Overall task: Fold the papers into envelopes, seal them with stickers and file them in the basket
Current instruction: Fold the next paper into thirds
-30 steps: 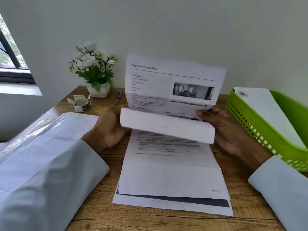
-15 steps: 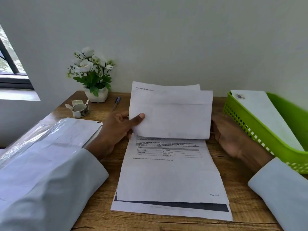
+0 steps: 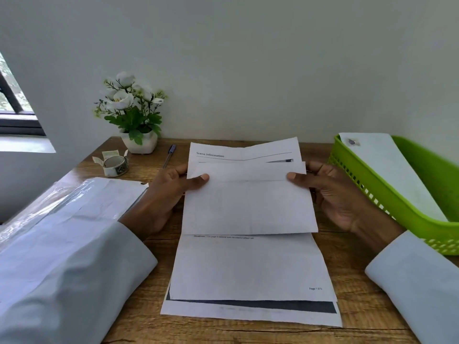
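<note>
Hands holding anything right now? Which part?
Both grip the folded paper: left hand at its upper left edge, right hand at its upper right edge.

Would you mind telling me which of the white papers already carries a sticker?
The folded one standing in the green basket, the sealed envelope; a sticker marks its top corner. The held paper and desk sheets show none.

Soft, even daylight fills the scene, entering from a window (image 3: 15, 100) at the far left, where the glass is blown out to a pale glare. Shadows are faint, pooling lightly under the folded paper (image 3: 248, 207) on the wooden tabletop (image 3: 347, 281). A plastic-wrapped stack (image 3: 62, 207) at left catches streaky highlights. Wide-angle distortion bends the edges, and both pale sleeves in the lower corners look soft and smeared; fine print is unreadable.
</note>
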{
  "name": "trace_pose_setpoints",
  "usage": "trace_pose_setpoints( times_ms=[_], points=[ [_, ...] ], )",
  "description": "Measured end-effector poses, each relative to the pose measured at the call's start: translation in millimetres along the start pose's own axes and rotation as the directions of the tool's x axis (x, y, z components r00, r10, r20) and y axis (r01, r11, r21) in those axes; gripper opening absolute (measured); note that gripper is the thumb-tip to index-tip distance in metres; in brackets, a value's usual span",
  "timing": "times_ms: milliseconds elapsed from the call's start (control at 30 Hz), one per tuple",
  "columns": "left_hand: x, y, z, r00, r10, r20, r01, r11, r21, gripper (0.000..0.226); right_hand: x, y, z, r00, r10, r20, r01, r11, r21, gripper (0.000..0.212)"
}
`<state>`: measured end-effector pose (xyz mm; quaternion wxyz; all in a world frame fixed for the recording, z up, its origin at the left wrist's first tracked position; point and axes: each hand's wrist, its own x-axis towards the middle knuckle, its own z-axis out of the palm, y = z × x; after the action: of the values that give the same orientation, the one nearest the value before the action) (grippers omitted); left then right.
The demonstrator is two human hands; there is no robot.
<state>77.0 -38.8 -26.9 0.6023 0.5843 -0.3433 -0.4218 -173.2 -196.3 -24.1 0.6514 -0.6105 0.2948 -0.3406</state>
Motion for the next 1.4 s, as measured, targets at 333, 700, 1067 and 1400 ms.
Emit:
trace_pose_setpoints(
  times_ms=[333, 700, 1067, 1400],
  points=[
    [4, -3, 1, 0.993, 0.086, 0.08, -0.078, 0.992, -0.099, 0.055, 0, 3, 5, 0.998, -0.041, -0.044, 0.042, 0.999, 0.021, 0.046],
    [3, -5, -1, 0.99, 0.134, 0.054, -0.133, 0.991, -0.017, 0.018, 3, 4, 1, 0.998, -0.051, -0.027, 0.052, 0.997, 0.055, 0.019],
    [2, 4, -2, 0.994, 0.064, 0.087, -0.052, 0.99, -0.127, 0.04, 0, -4, 4, 0.997, -0.011, -0.078, 0.011, 1.0, 0.003, 0.03],
    [0, 1, -1, 0.993, 0.083, 0.082, -0.076, 0.993, -0.094, 0.039, -5, -11, 3, 0.996, -0.076, -0.048, 0.078, 0.996, 0.036, 0.037]
  ],
)
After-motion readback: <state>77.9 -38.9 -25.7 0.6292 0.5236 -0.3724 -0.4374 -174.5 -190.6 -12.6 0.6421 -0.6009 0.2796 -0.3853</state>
